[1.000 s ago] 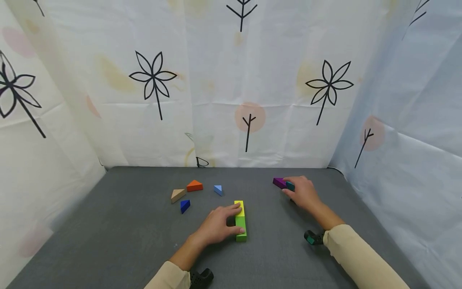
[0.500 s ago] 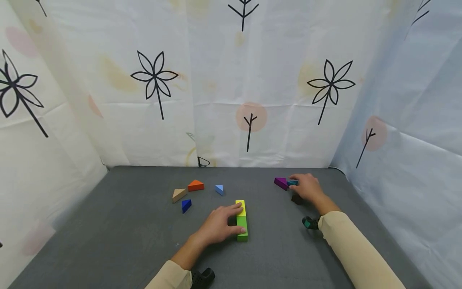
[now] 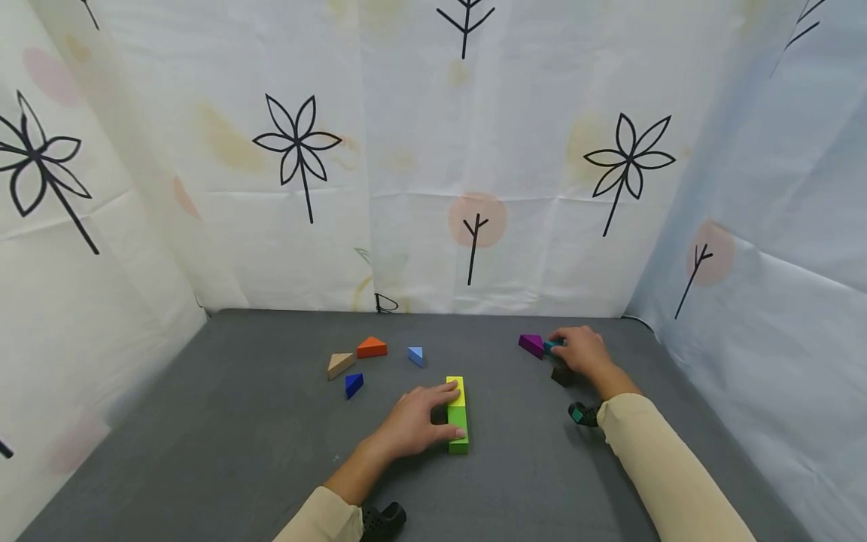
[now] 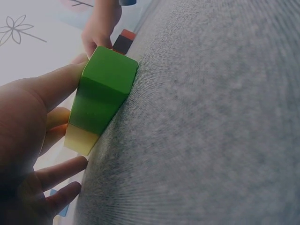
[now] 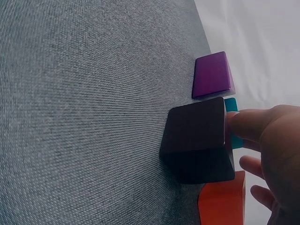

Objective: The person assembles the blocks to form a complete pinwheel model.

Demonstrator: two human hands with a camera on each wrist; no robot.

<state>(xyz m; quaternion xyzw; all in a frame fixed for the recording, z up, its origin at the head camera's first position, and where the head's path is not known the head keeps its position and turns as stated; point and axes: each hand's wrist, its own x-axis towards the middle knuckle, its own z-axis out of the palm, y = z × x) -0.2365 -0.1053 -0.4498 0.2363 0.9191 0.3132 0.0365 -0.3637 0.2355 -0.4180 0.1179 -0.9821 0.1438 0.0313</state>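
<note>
My left hand (image 3: 416, 420) lies over a yellow block (image 3: 456, 393) and a green block (image 3: 457, 429) set end to end. Its thumb touches the green block and a fingertip rests on the yellow one; the fingers look fairly straight. Farther off to the right, my right hand (image 3: 584, 354) pinches a small teal block (image 5: 237, 142), mostly covered by the fingers. Just left of that sits a purple triangular block (image 3: 531, 345). A black block (image 5: 199, 140) stands on the near side of the teal one, and an orange block (image 5: 222, 199) shows in the right wrist view.
Left of centre on the grey table (image 3: 237, 421) lie an orange triangle (image 3: 372, 347), a tan triangle (image 3: 340, 366), a dark blue triangle (image 3: 354, 385) and a light blue triangle (image 3: 416, 356). White patterned cloth (image 3: 406, 150) walls the back and sides.
My right hand has shifted slightly right with the teal block, uncovering the black block in the head view. The left hand stays on the yellow and green blocks.
</note>
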